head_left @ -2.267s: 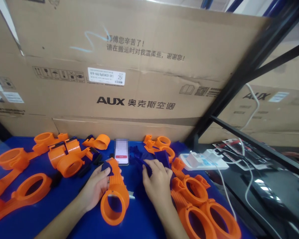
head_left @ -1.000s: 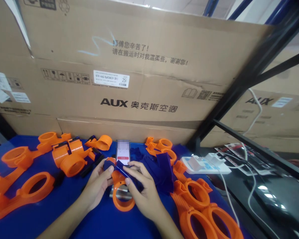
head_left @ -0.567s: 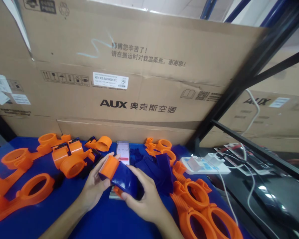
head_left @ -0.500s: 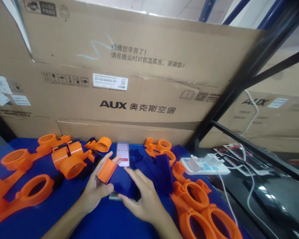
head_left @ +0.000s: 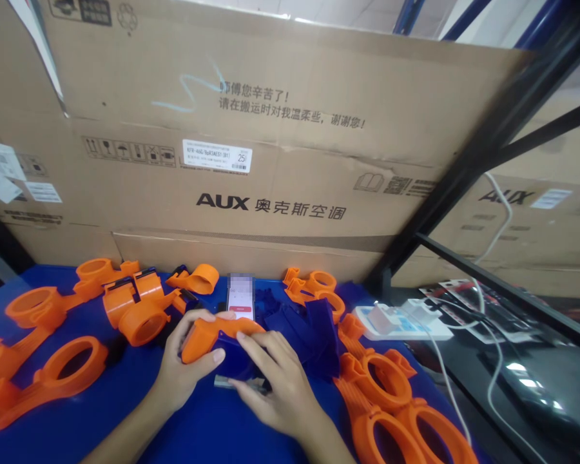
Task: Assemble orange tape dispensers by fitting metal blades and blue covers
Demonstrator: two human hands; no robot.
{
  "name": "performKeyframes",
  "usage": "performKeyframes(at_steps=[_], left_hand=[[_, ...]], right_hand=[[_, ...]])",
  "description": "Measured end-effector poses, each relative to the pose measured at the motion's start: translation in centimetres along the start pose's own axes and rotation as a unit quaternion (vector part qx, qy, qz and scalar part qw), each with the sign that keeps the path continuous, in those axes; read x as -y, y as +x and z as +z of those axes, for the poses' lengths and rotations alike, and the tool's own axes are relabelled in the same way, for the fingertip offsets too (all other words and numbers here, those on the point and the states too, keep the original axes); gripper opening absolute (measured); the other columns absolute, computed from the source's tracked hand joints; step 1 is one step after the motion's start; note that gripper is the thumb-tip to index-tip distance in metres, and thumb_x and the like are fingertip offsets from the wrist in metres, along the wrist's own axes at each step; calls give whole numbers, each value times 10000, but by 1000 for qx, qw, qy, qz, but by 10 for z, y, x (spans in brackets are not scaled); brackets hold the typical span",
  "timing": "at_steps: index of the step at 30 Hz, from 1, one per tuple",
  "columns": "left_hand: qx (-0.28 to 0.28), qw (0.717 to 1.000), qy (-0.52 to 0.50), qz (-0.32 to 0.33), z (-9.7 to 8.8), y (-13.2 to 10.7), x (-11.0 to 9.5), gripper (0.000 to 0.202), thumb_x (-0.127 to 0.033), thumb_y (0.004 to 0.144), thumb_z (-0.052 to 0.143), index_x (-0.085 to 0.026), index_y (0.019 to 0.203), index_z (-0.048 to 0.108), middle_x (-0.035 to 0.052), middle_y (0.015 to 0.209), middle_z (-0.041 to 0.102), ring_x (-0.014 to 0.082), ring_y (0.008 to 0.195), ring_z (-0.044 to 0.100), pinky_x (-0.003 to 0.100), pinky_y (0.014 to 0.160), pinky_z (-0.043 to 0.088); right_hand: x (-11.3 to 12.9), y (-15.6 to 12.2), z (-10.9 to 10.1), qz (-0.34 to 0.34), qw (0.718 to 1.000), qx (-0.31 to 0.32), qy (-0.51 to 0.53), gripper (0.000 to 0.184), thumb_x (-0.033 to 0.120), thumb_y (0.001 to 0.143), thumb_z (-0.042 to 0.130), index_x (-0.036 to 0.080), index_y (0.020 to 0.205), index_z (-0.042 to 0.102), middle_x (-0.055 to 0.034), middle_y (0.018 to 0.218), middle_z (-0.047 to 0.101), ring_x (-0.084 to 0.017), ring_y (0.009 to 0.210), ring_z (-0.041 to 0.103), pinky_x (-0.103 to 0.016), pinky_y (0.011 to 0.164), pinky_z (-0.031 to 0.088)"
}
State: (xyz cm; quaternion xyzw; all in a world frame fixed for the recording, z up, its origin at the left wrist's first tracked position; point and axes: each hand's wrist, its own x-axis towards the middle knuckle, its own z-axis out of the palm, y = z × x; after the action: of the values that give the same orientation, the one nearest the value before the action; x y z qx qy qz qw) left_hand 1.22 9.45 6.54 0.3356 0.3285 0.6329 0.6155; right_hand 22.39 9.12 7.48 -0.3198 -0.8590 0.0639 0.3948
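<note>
In the middle of the head view an orange plastic tape dispenser (head_left: 200,341) is held above the blue table, with a dark blue plastic piece (head_left: 234,356) against its near side. My left hand (head_left: 183,361) is closed around its left end, thumb in front and fingers behind. My right hand (head_left: 275,374) grips the right part, its fingertips on the orange edge and the blue piece. Its thumb is lower, near a thin grey strip (head_left: 222,381); whether they touch I cannot tell. Just beyond, a phone (head_left: 240,299) lies with a lit screen.
Orange dispensers (head_left: 72,370) lie at left, some with black parts, and more orange dispensers (head_left: 384,380) at right. Dark blue pieces (head_left: 304,328) are piled right of the phone. A white power strip (head_left: 401,322) with cables sits at right. Cardboard boxes (head_left: 280,258) stand behind, beside a black frame (head_left: 444,174).
The orange dispenser has turned in my hands, so its long orange side now shows above the blue piece. My right fingers now rest on that orange edge. The view has shifted slightly.
</note>
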Motion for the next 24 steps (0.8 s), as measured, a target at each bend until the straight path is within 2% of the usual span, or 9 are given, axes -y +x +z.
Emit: performKeyframes(at_steps=[4,9,12,15,17,19,21,22,24], left_hand=[[3,995,50,83,4,-2,-2,449,-130,631,911,-264,980,662,83,1211,774,405,1265,630,501,1083,436],[55,992,77,85,-5,0,3,447,-205,718,891,-286,1094,663,91,1294,744,392,1289,618,502,1103,429],[118,989,54,74,-12,0,10,728,-344,689,924,-288,1338,599,147,1451,639,425,1388,523,532,1154,394],[194,974,76,85,-15,-3,18,1099,-344,666,942,-326,1583,337,147,1628,437,424,1496,371,561,1194,351],[221,964,113,94,-13,-4,21,1197,-306,714,914,-371,1637,155,116,1691,324,405,1530,307,579,1222,296],[240,959,125,85,-10,-3,20,1207,-335,780,862,-397,1642,21,104,1706,289,397,1529,312,601,1221,288],[250,957,133,69,-8,-2,18,1166,-359,832,811,-401,1639,-29,105,1694,316,389,1515,348,608,1210,312],[248,955,148,66,-7,-1,16,1136,-351,847,795,-396,1641,-16,103,1687,331,380,1518,347,600,1216,308],[241,947,200,65,-6,-4,12,1080,-315,851,789,-391,1645,61,84,1691,327,357,1542,302,574,1245,261]], right_hand=[[3,1,0,-2,1000,-11,6,705,319,893,756,287,1527,451,-113,1233,708,-291,1129,682,-474,971,540],[4,1,-1,0,1000,-10,11,701,276,892,735,274,1529,441,-112,1272,696,-286,1162,668,-453,1003,516],[3,0,-3,12,999,-30,19,735,348,914,696,223,1567,384,-146,1322,664,-308,1193,646,-469,1034,490],[0,-1,-7,26,998,-43,37,654,454,988,534,162,1557,397,-172,1308,665,-321,1132,660,-495,1014,474],[-2,0,-7,30,997,-36,56,546,426,1039,407,147,1504,463,-155,1186,710,-287,999,681,-458,925,493],[-3,2,-6,36,997,-20,64,439,350,1062,346,147,1382,568,-119,996,731,-248,851,659,-404,810,488],[-3,4,-4,45,998,1,52,344,297,1063,359,159,1150,662,-79,824,693,-218,738,601,-365,727,449],[-3,4,-3,51,998,8,41,321,283,1060,375,170,1005,670,-61,758,660,-203,694,566,-351,698,424],[-3,4,-1,61,998,11,16,351,283,1053,407,191,770,593,-33,673,591,-180,641,505,-338,667,382]])
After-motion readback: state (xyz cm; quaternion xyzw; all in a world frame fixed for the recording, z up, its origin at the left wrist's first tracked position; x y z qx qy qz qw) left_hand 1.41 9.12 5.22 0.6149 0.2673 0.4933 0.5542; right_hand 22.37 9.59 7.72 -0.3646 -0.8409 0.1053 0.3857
